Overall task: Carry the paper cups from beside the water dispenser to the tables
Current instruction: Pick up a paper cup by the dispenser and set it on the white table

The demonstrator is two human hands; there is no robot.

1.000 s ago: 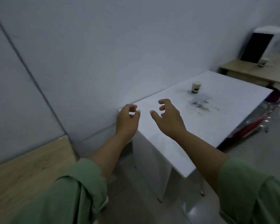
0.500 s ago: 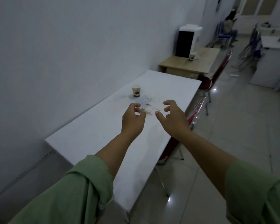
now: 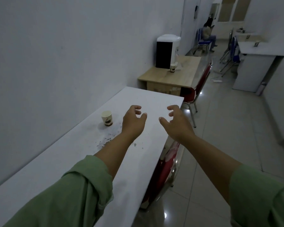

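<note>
One paper cup with a dark print stands upright on the long white table against the left wall. Further off, a stack of paper cups sits on a wooden table beside the white and black water dispenser. My left hand hovers over the white table just right of the lone cup, fingers curled apart and empty. Over the table's right edge, my right hand is also spread and empty.
Red chairs with metal legs stand tucked along the white table's right side. Shiny tiled floor runs down the corridor. Another white table with blue chairs is at the far right. A person sits at the far end.
The view has swung right and forward along the white table, bringing the dispenser and corridor into sight. Both hands stay raised and empty, now further apart and nearer the lone cup.
</note>
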